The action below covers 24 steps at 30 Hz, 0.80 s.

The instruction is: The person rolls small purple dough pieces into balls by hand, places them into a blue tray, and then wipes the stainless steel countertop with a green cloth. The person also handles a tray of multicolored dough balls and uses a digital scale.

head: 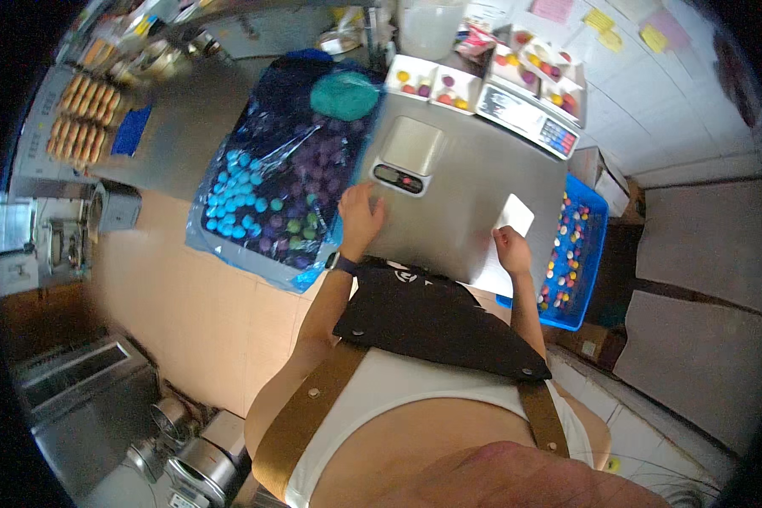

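Note:
My left hand (360,216) is above the steel table's left part, fingers apart, holding nothing, below a small kitchen scale (401,178) and beside a plastic-lined tray (247,251). Blue balls (235,190), purple balls (317,159) and a few green balls (301,230) lie in that tray, with a round teal piece (345,95) at its far end. On the right, my right hand (512,249) is closed on the edge of a white card or paper sheet (514,214). More white sheet (495,273) lies below that hand.
At the back stand white paper trays (457,89) with coloured balls, and a larger digital scale (527,120) bearing more of them. To the right is a blue plastic crate (594,254) with small coloured balls. Shaped rolls or pastries (76,140) stand at the far left.

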Tool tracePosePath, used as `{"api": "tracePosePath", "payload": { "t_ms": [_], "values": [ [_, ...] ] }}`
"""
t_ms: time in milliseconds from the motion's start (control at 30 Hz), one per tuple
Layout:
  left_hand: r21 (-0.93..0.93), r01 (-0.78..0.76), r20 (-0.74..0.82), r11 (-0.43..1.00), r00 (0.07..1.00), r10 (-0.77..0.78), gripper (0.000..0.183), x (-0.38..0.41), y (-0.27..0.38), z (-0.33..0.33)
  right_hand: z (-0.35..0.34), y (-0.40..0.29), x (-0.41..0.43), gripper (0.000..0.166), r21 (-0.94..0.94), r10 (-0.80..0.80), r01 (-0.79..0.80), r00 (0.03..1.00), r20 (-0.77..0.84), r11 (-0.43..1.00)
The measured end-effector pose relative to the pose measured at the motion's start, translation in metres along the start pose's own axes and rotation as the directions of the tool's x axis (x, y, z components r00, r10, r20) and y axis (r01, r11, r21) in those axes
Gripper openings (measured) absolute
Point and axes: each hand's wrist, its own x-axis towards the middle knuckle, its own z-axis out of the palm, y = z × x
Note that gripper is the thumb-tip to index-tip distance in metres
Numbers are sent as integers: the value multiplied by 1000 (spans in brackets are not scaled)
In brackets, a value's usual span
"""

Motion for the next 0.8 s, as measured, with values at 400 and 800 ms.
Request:
{"api": "tracePosePath", "payload": {
  "t_ms": [400, 800],
  "values": [
    [-35, -51, -34, 998, 998, 50, 38, 124, 18, 40, -14, 97, 6, 33, 841, 323, -317, 929, 181, 439],
    [437, -114, 292, 892, 956, -21, 48, 350, -91, 75, 43, 20, 67, 32, 707, 217, -294, 955, 201, 643]
  ]
}}
